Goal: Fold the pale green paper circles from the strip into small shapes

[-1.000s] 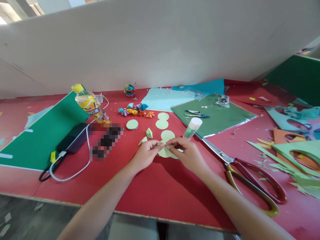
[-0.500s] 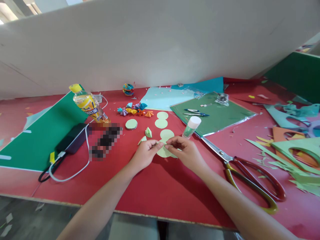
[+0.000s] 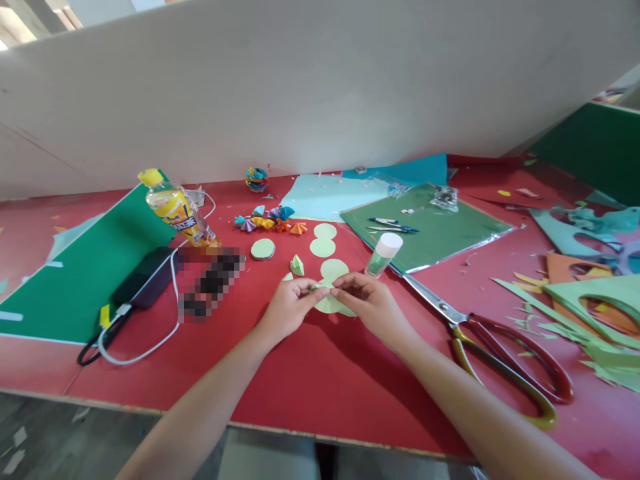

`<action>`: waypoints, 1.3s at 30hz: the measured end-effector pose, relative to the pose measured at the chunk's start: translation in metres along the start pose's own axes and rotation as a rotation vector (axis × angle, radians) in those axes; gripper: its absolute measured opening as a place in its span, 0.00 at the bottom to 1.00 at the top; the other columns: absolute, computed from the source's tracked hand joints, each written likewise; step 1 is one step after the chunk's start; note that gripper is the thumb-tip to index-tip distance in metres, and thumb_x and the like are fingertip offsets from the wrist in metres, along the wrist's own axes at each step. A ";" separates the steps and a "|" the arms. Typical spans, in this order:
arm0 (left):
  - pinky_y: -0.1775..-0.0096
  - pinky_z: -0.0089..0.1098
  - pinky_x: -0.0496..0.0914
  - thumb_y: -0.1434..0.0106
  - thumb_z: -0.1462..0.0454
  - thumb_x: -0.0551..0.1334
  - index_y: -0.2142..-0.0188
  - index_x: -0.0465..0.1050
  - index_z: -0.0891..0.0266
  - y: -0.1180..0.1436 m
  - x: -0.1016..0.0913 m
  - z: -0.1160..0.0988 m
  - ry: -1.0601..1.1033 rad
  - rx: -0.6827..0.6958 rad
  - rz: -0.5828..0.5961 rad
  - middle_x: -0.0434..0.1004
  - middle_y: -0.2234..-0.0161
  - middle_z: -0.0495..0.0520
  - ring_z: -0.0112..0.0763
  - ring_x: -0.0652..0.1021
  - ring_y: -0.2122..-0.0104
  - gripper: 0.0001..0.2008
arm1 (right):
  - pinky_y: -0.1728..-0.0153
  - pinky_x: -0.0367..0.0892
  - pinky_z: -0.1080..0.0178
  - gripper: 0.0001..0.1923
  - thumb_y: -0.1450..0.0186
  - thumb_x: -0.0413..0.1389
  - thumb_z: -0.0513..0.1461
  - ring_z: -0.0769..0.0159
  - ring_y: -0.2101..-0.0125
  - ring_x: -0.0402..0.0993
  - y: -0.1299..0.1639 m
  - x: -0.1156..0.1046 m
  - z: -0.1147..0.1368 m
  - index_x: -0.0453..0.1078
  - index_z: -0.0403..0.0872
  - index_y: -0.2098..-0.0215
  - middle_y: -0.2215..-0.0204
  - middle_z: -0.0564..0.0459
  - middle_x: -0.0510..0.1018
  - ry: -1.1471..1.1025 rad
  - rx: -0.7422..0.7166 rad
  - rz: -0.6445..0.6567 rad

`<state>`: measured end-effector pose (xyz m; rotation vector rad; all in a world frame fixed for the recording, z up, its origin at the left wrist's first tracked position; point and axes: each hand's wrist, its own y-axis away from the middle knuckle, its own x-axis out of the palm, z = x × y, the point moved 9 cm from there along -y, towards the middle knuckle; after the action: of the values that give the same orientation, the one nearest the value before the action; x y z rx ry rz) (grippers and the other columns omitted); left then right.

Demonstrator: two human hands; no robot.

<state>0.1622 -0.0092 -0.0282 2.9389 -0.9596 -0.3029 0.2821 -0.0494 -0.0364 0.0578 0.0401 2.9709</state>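
Observation:
My left hand (image 3: 285, 310) and my right hand (image 3: 373, 303) meet with thumbs and fingertips pinched on a small light-green piece of folded paper (image 3: 319, 287), mostly covered by the fingers. Beneath them, several light-green paper circles (image 3: 334, 269) lie on the red table, partly hidden. A folded green paper piece (image 3: 297, 265) rests just beyond my left hand, and a stack of green circles (image 3: 263, 249) sits farther left. Two more circles (image 3: 324, 240) lie beyond. A glue stick (image 3: 384, 253) with a white cap stands past my right hand.
Big scissors (image 3: 480, 340) lie right of my right arm, near paper offcuts (image 3: 595, 307). Pens (image 3: 393, 225) rest on a green sheet (image 3: 435, 247). Leftward are a drink bottle (image 3: 183, 213), a black box (image 3: 145, 277) with a white cable, and colourful folded papers (image 3: 273, 220).
Slightly more of the small green paper shows between my fingertips. My left hand has shifted a little, covering more of the green piece behind it. Everything else stays put.

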 end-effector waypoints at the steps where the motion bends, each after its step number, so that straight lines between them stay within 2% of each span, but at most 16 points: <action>1: 0.72 0.28 0.60 0.43 0.52 0.61 0.69 0.75 0.66 0.000 -0.001 0.000 -0.006 0.000 -0.008 0.69 0.78 0.50 0.27 0.68 0.76 0.17 | 0.70 0.67 0.64 0.13 0.45 0.60 0.47 0.67 0.72 0.71 0.000 0.002 -0.001 0.70 0.45 0.69 0.72 0.53 0.75 0.004 0.013 0.016; 6: 0.74 0.27 0.60 0.44 0.51 0.61 0.72 0.76 0.66 0.001 -0.004 -0.002 -0.038 0.000 -0.050 0.68 0.79 0.49 0.27 0.68 0.76 0.18 | 0.67 0.68 0.62 0.14 0.45 0.60 0.47 0.64 0.70 0.73 0.002 0.003 -0.003 0.73 0.45 0.68 0.71 0.51 0.78 0.031 0.031 0.030; 18: 0.75 0.27 0.55 0.42 0.52 0.59 0.74 0.74 0.65 0.001 -0.006 -0.004 -0.062 0.023 -0.072 0.62 0.81 0.46 0.24 0.60 0.78 0.18 | 0.71 0.68 0.63 0.13 0.47 0.61 0.46 0.66 0.73 0.72 0.001 0.000 0.000 0.72 0.45 0.70 0.73 0.51 0.77 0.048 0.022 -0.004; 26: 0.74 0.26 0.59 0.42 0.54 0.60 0.69 0.76 0.65 0.000 -0.002 -0.003 -0.029 0.014 -0.020 0.67 0.78 0.48 0.24 0.65 0.77 0.15 | 0.70 0.68 0.62 0.12 0.46 0.60 0.46 0.65 0.73 0.73 0.001 0.000 0.002 0.73 0.45 0.69 0.72 0.51 0.78 0.064 0.014 0.011; 32: 0.69 0.28 0.64 0.42 0.56 0.61 0.68 0.77 0.64 0.000 -0.002 -0.007 -0.070 0.054 -0.016 0.76 0.72 0.52 0.30 0.72 0.71 0.13 | 0.70 0.68 0.62 0.11 0.44 0.58 0.44 0.64 0.72 0.73 0.001 0.001 0.004 0.74 0.45 0.68 0.72 0.51 0.78 0.117 -0.013 0.039; 39: 0.71 0.29 0.63 0.41 0.57 0.60 0.69 0.79 0.63 0.005 -0.005 -0.015 -0.145 0.128 -0.052 0.72 0.78 0.51 0.30 0.70 0.74 0.13 | 0.69 0.67 0.62 0.10 0.42 0.58 0.45 0.63 0.70 0.74 0.002 0.000 0.012 0.76 0.46 0.70 0.72 0.51 0.79 0.185 -0.045 0.053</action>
<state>0.1581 -0.0107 -0.0122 3.0984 -0.9534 -0.4805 0.2826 -0.0515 -0.0246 -0.2252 -0.0052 3.0183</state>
